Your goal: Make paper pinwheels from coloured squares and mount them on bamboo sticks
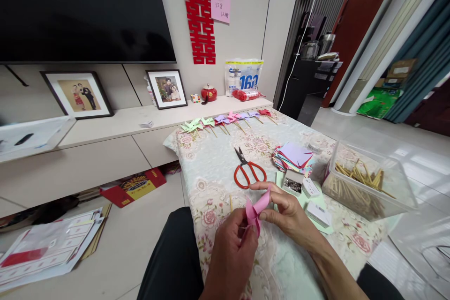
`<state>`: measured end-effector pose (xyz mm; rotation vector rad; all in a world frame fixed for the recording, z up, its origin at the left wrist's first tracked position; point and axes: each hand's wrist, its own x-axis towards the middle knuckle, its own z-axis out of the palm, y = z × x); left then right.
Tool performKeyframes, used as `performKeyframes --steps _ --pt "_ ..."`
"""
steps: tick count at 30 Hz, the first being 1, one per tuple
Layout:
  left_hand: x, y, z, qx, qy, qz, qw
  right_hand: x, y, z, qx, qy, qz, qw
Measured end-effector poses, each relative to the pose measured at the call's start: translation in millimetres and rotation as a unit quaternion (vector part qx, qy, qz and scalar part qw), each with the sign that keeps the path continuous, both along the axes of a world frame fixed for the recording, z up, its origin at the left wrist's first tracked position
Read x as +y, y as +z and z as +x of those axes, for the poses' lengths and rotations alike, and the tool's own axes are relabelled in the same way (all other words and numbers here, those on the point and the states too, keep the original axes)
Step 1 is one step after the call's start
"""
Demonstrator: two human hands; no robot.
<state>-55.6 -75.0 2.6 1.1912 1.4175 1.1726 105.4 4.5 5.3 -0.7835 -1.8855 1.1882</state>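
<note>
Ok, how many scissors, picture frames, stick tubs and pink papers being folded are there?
Scissors: 1
Picture frames: 2
Stick tubs: 1
Pink paper, pinched by left hand and right hand: 1
Total: 5

Lower folds of the pink paper (258, 210) behind the left hand (230, 251); small box (292, 183) contents indistinct.

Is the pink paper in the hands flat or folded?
Folded: the pink paper curves up in loops, pinched between left hand and right hand.
</note>
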Motion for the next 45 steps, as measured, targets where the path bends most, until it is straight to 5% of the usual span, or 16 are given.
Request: performKeyframes --steps 11,15,22,29,45 --pt "-2 -3.5 2 0.106 0.046 0.035 0.993 0 -4.5 -1 -0.018 0.0 0.05 0.999" --pt "-3 -5.3 0 0.125 0.049 0.078 0.988 -1 -4.5 -4 -0.019 -0.024 0.136 0.99" --pt "-7 3.2 -3 0.13 0.035 0.275 0.952 -11 4.0 -10 0.013 -0.079 0.301 0.95" --pt "-12 4.5 -6 0.139 0.017 0.31 0.94 -20 11.6 -12 0.021 -0.112 0.372 0.921" --pt "-6 2.7 -7 -0.038 -0.025 0.337 0.94 -42 10.2 -14 -0.012 -0.24 0.5 0.832"
